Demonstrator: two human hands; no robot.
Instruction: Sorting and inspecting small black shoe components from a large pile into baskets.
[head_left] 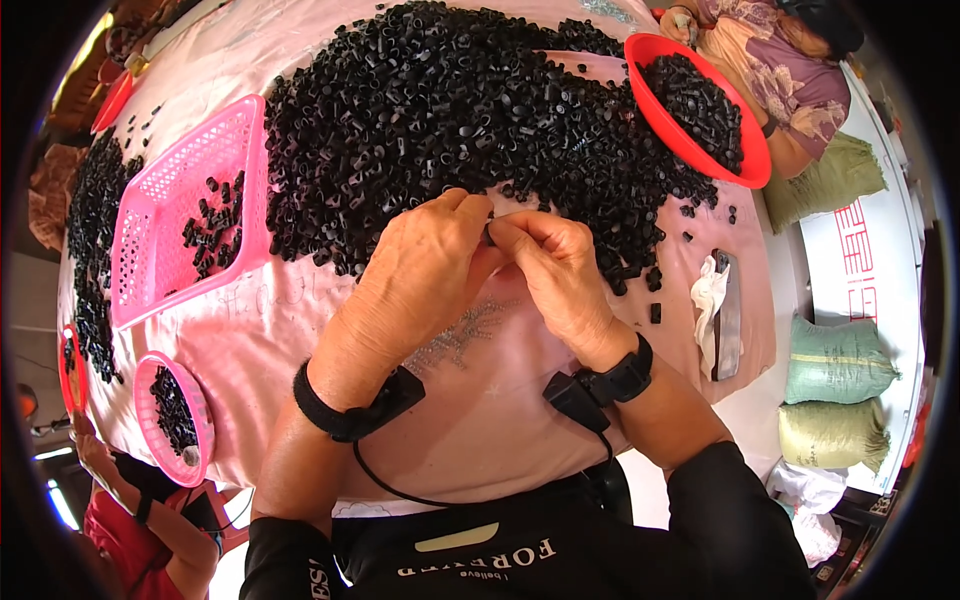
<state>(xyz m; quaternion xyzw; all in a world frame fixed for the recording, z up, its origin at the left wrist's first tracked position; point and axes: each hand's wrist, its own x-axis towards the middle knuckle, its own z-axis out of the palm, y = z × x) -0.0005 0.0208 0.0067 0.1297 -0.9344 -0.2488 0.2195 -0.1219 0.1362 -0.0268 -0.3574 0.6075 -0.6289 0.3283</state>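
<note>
Both hands meet at the near edge of the heap of black parts (450,110), which spreads over a bench (470,430) covered in pink cloth. The left hand (430,250) is curled nearly closed and the right hand (552,270) pinches thumb against finger; between their tips they share a small black piece (488,235), mostly hidden by the fingers. Such a tiny thing probably needs fingertip grips from both sides to be kept steady. Working right against the heap presumably keeps other parts within easy reach.

Left of the heap, a pink basket (259,190) holds a few similar parts, its walls likely keeping them from mixing back in. A red bowl (757,165) rests at the heap's right side, well filled, perhaps for the same reason. Near the heap's lower right, a phone (731,310) lies with a crumpled white tissue (708,300) beside it, likely set apart from loose parts.
</note>
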